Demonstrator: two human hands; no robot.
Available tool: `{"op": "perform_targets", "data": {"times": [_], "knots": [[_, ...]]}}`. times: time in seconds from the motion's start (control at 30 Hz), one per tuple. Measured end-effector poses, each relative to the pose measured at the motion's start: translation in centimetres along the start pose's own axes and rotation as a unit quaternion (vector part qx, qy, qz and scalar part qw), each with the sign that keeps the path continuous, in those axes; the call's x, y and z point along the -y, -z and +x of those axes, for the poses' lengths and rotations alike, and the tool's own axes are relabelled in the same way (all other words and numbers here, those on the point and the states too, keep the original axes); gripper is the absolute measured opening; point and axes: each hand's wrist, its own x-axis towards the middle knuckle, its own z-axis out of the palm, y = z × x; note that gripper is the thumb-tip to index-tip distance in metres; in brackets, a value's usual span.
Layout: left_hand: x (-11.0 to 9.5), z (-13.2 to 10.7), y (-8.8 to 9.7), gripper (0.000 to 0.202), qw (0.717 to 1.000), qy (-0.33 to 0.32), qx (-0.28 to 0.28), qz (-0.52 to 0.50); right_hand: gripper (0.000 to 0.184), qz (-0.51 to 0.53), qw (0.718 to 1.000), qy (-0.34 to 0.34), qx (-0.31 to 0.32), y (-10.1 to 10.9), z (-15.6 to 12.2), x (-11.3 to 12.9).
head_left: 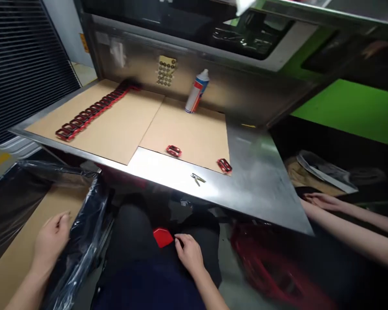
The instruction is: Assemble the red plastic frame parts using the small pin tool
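Observation:
My left hand (pixel 53 234) is above an open box lined with dark plastic film (pixel 95 202), over the brown cardboard (pixel 63 200) in it. Its fingers are curled in with the thumb against them; what they hold, if anything, is hidden. Over my right thigh, my right hand (pixel 190 253) has loosely bent fingers, the thumb a little apart, and nothing visible in them. Close to its fingertips, a flat red piece (pixel 163 237) shows between my thighs. On the bench, two red-and-black parts (pixel 173 150) lie near the front edge of the cardboard sheet (pixel 197 133).
Cutters (pixel 198 178) lie on the metal bench (pixel 261 185). A long row of red-and-black frames (pixel 93 113) occupies the left cardboard. A spray can (pixel 197 91) stands by the back panel. At right, another person's arms (pixel 352 226) reach in above blurred red plastic (pixel 271 267).

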Motion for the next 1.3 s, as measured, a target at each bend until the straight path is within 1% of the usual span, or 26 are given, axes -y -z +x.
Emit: {"op": "perform_targets", "data": {"times": [0.03, 0.1, 0.13, 0.2, 0.27, 0.3, 0.33, 0.37, 0.4, 0.47, 0.5, 0.57, 0.73, 0.8, 0.83, 0.93, 0.97, 1.0, 1.03, 1.07, 1.1, 1.17, 1.2, 1.23, 1.27, 1.3], "knots": [[-3.0, -0.3, -0.3, 0.032, 0.997, -0.054, -0.039, -0.041, 0.038, 0.002, 1.000, -0.001, -0.006, -0.2, -0.3, -0.6], [-10.6, -1.3, -1.5, 0.028, 0.965, -0.220, -0.050, -0.131, 0.033, 0.007, 1.000, 0.012, -0.007, -0.6, -0.1, -0.9], [-15.0, -2.0, -2.3, 0.026, 0.943, -0.288, -0.035, -0.163, 0.031, 0.012, 1.000, 0.021, -0.007, -0.8, 0.3, -0.8], [-23.7, -3.4, -3.8, 0.025, 0.903, -0.384, -0.001, -0.192, 0.029, 0.027, 0.999, 0.033, -0.013, -0.8, 1.4, -0.8], [-31.1, -4.1, -4.9, 0.032, 0.887, -0.436, 0.013, -0.154, 0.029, 0.046, 0.998, 0.033, -0.027, -0.6, 2.2, -1.0], [-33.8, -4.0, -5.2, 0.043, 0.891, -0.440, 0.010, -0.113, 0.029, 0.057, 0.997, 0.031, -0.035, -0.5, 2.5, -1.1], [-35.9, -3.5, -5.5, 0.056, 0.902, -0.427, 0.005, -0.069, 0.030, 0.067, 0.996, 0.029, -0.043, -0.5, 2.5, -1.3], [-37.4, -2.8, -5.6, 0.066, 0.918, -0.395, -0.008, -0.035, 0.030, 0.076, 0.995, 0.024, -0.052, -0.4, 2.4, -1.4], [-38.3, -1.8, -5.7, 0.075, 0.934, -0.355, -0.021, -0.009, 0.030, 0.085, 0.994, 0.020, -0.061, -0.5, 2.3, -1.5], [-38.9, 0.3, -6.0, 0.088, 0.955, -0.295, -0.020, 0.026, 0.031, 0.101, 0.992, 0.012, -0.074, -0.6, 1.8, -1.7], [-38.7, 1.2, -6.2, 0.089, 0.961, -0.274, -0.013, 0.034, 0.031, 0.107, 0.991, 0.009, -0.078, -0.7, 1.5, -1.7], [-38.3, 2.5, -6.8, 0.083, 0.967, -0.251, 0.001, 0.037, 0.031, 0.116, 0.990, 0.008, -0.080, -0.9, 1.3, -1.6], [-37.9, 3.6, -8.4, 0.049, 0.969, -0.246, 0.011, -0.003, 0.030, 0.122, 0.990, 0.016, -0.066, -1.1, 1.2, -1.2], [-37.5, 3.7, -8.4, 0.045, 0.964, -0.264, 0.013, -0.034, 0.030, 0.128, 0.990, 0.012, -0.062, -1.0, 1.1, -1.0], [-36.9, 3.6, -8.1, 0.047, 0.960, -0.275, 0.012, -0.047, 0.030, 0.135, 0.989, 0.009, -0.063, -1.0, 1.1, -1.0], [-33.8, 1.8, -6.7, 0.066, 0.940, -0.317, 0.000, -0.129, 0.028, 0.176, 0.982, 0.001, -0.069, -0.9, 1.2, -0.8], [-32.3, 0.6, -6.0, 0.071, 0.922, -0.341, -0.005, -0.184, 0.028, 0.197, 0.978, 0.001, -0.069, -0.7, 1.2, -0.6], [-30.7, -0.9, -5.2, 0.074, 0.897, -0.375, -0.010, -0.235, 0.030, 0.223, 0.973, 0.003, -0.066, -0.4, 1.2, -0.4], [-29.2, -2.7, -4.3, 0.074, 0.873, -0.413, -0.013, -0.258, 0.034, 0.253, 0.966, 0.007, -0.059, 0.0, 1.0, -0.1], [-27.8, -4.6, -3.4, 0.069, 0.859, -0.443, -0.004, -0.256, 0.041, 0.284, 0.957, 0.012, -0.049, 0.6, 0.7, 0.4], [-26.6, -6.5, -2.4, 0.063, 0.854, -0.463, 0.026, -0.237, 0.049, 0.312, 0.949, 0.017, -0.038, 1.3, 0.2, 1.0], [-25.1, -9.7, -0.6, 0.062, 0.858, -0.471, 0.116, -0.171, 0.065, 0.387, 0.921, 0.031, -0.007, 3.0, -1.2, 2.7], [-24.7, -10.8, 0.2, 0.061, 0.859, -0.468, 0.154, -0.138, 0.071, 0.431, 0.901, 0.041, 0.010, 4.0, -1.9, 3.7], [-24.3, -11.5, 0.7, 0.059, 0.861, -0.462, 0.184, -0.107, 0.074, 0.535, 0.843, 0.050, 0.042, 5.0, -2.6, 4.8], [-24.0, -11.9, 1.1, 0.057, 0.864, -0.455, 0.201, -0.082, 0.073, 0.611, 0.787, 0.050, 0.076, 5.8, -3.1, 5.9], [-23.6, -12.1, 1.2, 0.054, 0.867, -0.447, 0.210, -0.064, 0.066, 0.653, 0.749, 0.038, 0.104, 6.5, -3.4, 6.9]]}}
